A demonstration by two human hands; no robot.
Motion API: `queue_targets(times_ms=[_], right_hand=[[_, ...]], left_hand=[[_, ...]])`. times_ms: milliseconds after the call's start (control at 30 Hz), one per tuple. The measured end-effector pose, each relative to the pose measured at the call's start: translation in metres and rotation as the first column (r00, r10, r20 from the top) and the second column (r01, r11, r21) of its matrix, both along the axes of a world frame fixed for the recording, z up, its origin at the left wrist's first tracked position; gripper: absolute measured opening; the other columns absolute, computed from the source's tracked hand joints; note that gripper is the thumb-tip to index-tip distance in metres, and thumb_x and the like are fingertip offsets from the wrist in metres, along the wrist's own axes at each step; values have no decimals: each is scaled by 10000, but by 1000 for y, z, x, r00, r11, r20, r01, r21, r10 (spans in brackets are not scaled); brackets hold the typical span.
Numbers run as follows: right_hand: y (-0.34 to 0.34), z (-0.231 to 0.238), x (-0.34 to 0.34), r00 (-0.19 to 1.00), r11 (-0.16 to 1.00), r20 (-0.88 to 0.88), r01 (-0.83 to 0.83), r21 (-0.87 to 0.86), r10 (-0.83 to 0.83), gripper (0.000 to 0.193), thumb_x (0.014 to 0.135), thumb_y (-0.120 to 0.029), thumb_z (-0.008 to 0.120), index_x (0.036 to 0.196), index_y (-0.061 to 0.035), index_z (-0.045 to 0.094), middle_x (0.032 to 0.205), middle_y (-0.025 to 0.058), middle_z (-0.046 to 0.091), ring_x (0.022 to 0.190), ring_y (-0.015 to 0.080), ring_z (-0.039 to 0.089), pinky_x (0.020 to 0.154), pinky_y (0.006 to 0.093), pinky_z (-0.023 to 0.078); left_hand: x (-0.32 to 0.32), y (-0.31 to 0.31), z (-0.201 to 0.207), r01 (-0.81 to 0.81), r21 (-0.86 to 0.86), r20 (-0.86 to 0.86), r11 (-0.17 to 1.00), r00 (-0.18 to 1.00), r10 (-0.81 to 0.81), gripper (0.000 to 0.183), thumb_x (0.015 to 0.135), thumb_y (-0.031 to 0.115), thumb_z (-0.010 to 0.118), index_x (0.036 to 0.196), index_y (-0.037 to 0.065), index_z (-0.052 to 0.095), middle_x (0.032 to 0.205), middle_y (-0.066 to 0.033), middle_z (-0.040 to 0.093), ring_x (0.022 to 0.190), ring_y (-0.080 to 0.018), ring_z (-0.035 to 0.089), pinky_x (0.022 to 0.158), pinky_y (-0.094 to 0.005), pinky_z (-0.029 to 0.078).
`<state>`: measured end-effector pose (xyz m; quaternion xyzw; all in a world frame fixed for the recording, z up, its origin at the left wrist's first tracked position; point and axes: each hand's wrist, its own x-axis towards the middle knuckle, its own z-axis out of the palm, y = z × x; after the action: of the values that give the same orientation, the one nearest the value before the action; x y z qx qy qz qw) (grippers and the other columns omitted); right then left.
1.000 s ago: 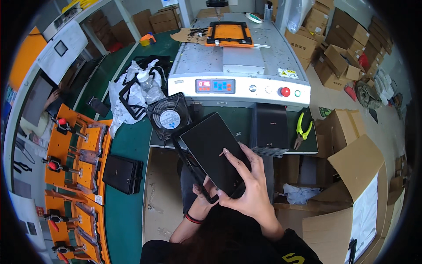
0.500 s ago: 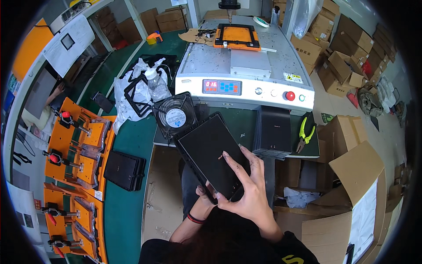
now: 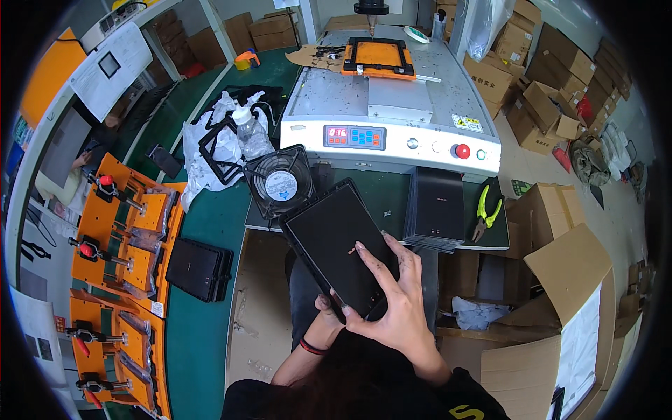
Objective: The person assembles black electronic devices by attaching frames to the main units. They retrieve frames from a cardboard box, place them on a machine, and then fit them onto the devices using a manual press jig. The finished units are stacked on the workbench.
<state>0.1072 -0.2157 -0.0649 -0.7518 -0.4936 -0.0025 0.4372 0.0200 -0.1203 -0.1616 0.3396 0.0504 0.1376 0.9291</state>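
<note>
A black rectangular panel with a raised rim (image 3: 334, 241) is tilted in front of me above my lap. My left hand (image 3: 326, 323) grips its lower left corner from below, most of its fingers hidden under the panel. Across the lower right part lies my right hand (image 3: 395, 297), thumb at the bottom edge and fingertips on the face and right edge. One fingertip touches beside a small copper-coloured mark on the surface. Just beyond the panel's upper left corner stands a black fan (image 3: 280, 183). A stack of black plates (image 3: 437, 210) is to the right.
A white machine (image 3: 392, 143) with an orange fixture (image 3: 378, 57) stands ahead. Yellow-green pliers (image 3: 484, 215) lie right of the plates. Orange clamp jigs (image 3: 119, 238) and stacked black housings (image 3: 199, 271) are at left. An open carton (image 3: 570, 280) stands at right.
The panel and both my hands hold nearly the same pose. The view has shifted very slightly. At the far left, another person's hand has moved a little lower.
</note>
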Motion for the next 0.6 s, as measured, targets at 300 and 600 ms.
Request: queue_targets(times_ms=[300,600], right_hand=[[-2,-3,0,999,1000,24,29,-3,-29,803,585,-319,776,1317,-111,521,1312,297,359,1128,452,396,944,516,389],[-3,-7,0,983,987,184,51,-149,-23,706,695,-373,751,1310,-107,528,1309,344,395,1209,480,363,1029,551,287]], left_hand=[[1,-4,-1,-26,-13,-21,1000,999,26,1217,548,898,504,1484,206,151,1513,-91,218,1382,-292,246,1098,-553,240],[11,-12,-1,-175,-107,-107,979,981,164,1197,549,905,489,1484,230,165,1513,-82,225,1383,-290,243,1094,-564,238]])
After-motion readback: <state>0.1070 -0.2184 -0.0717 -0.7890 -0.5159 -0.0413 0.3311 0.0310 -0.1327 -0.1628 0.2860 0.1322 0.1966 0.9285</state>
